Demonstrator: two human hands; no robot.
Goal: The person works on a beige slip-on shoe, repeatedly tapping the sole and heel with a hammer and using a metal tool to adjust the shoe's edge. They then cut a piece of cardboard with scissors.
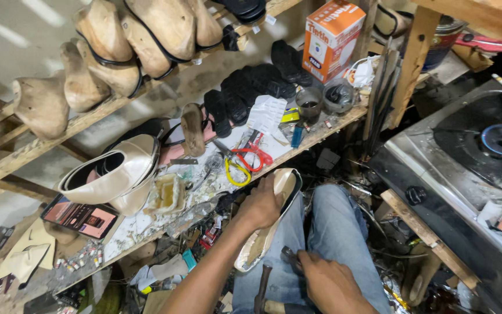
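Cream leather shoe upper stretched over a last [271, 218] lay sole-up on my denim-clad lap [326, 232]. Left hand [260, 206] was wrapped around its middle, fingers closed and gripping it steady. Right hand [326, 282] was closed on a dark metal pincer tool [290, 257] just beside the heel end. Edge of the upper looked partly pulled over the bottom; heel end seemed still unfinished, though I couldn't tell exactly. Cluttered wooden workbench [146, 224] ahead held red-handled scissors [254, 154] and a finished cream pointed shoe [117, 174]; wooden lasts [106, 52] sat on the shelf above.
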